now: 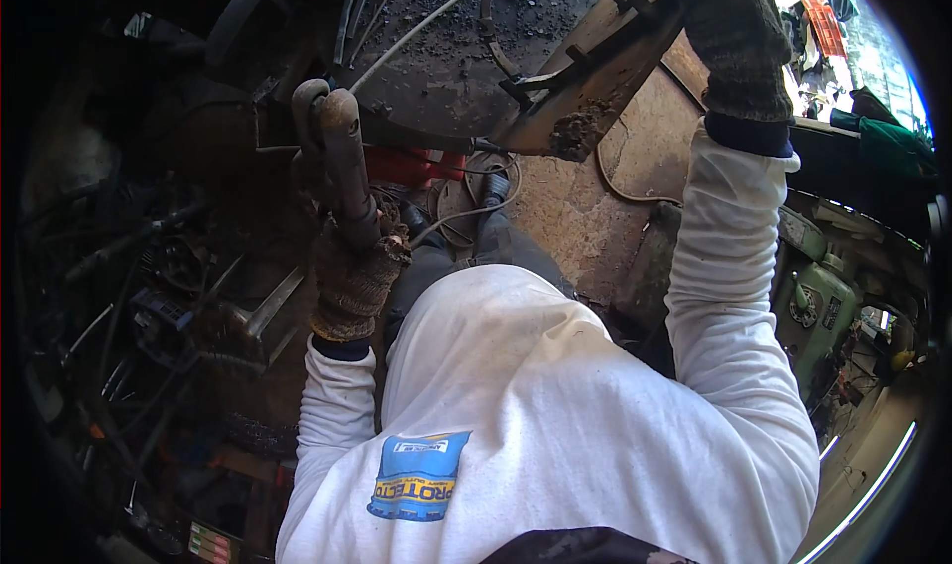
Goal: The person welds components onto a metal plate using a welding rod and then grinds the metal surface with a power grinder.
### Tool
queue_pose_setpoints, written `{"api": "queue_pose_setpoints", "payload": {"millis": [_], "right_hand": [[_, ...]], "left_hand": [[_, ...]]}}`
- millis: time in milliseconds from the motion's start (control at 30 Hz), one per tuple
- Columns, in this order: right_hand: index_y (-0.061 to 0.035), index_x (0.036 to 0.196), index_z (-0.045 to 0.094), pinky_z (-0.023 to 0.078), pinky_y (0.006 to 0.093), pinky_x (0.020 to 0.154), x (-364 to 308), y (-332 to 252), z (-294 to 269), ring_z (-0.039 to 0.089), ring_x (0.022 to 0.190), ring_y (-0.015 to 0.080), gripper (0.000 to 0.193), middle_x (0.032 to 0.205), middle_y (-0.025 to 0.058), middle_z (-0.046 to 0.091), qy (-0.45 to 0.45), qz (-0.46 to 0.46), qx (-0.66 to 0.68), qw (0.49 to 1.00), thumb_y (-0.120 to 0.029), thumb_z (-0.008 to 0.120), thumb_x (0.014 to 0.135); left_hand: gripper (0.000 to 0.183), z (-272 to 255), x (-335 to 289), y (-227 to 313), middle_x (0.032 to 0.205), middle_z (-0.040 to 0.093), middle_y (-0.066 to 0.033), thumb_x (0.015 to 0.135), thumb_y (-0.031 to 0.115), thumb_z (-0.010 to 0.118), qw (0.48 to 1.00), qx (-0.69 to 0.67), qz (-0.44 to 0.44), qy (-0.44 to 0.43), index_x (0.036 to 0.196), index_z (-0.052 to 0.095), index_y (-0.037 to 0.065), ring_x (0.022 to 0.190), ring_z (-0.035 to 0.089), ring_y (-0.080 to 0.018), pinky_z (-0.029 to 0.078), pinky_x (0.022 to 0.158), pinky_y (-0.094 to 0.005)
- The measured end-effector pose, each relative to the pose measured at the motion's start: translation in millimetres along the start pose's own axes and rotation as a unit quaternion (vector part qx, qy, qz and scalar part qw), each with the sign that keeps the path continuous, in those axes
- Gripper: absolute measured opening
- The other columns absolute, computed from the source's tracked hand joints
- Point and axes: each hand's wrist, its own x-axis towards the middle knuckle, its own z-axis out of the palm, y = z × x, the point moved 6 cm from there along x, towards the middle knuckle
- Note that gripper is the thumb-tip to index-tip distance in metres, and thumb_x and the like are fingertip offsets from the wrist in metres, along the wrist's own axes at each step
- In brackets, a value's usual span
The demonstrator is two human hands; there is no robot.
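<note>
My left hand (359,281), in a dark knitted work glove, is closed round the lower end of a thick, worn metal tool (347,157). The tool has a rounded top and a second curved bar beside it; its exact kind does not show. My right hand (734,43), in a similar glove, reaches to the upper edge beside a rusty metal piece (605,78) with dark bars across it. The fingers of that hand are hidden, so its grip cannot be made out.
Dark crumbs lie on a work surface (446,58) ahead. A pale cable (426,30) crosses it. Below is a red object (402,166) near my feet. Metal scrap and tools crowd the left side. On the right stands a green machine (818,301).
</note>
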Motion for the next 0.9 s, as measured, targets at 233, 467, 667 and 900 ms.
{"api": "queue_pose_setpoints", "payload": {"millis": [233,467,667,900], "right_hand": [[-0.0126,0.104,0.073,0.057,0.037,0.083,-7,7,0,0.066,0.102,0.0279,0.025,0.113,0.0138,0.066,-0.007,0.007,-0.004,1.0,-0.006,0.068,0.081],[-0.0116,0.107,0.072,0.055,0.0365,0.086,-14,13,8,0.064,0.104,0.0264,0.025,0.116,0.0135,0.063,0.027,0.0,0.033,0.999,-0.006,0.067,0.083],[-0.0137,0.108,0.072,0.055,0.037,0.086,-9,8,7,0.064,0.104,0.0274,0.028,0.115,0.0132,0.064,-0.005,0.021,0.015,1.0,-0.005,0.068,0.082],[-0.0137,0.104,0.073,0.057,0.0376,0.082,-6,6,6,0.066,0.101,0.0285,0.026,0.111,0.0127,0.066,0.019,-0.001,0.0,1.0,-0.007,0.071,0.079]], "left_hand": [[0.039,2,5,-6,0.104,0.056,-0.0045,0.081,0.003,0.072,0.999,-0.036,0.011,-0.02,0.116,0.053,0.004,0.089,0.059,-0.0132,0.054,0.076,-0.029],[0.038,-1,7,-14,0.103,0.057,-0.0054,0.081,0.004,0.073,0.995,0.078,0.063,-0.022,0.114,0.054,0.003,0.089,0.059,-0.0129,0.054,0.075,-0.0289],[0.039,5,7,11,0.1,0.06,-0.0049,0.079,0.005,0.076,0.984,0.147,0.099,-0.02,0.112,0.056,0.003,0.083,0.061,-0.0134,0.054,0.073,-0.0287],[0.041,1,12,-8,0.097,0.062,-0.0057,0.078,0.006,0.078,0.984,0.15,0.095,-0.003,0.112,0.056,0.003,0.085,0.064,-0.0146,0.055,0.072,-0.0291]]}}
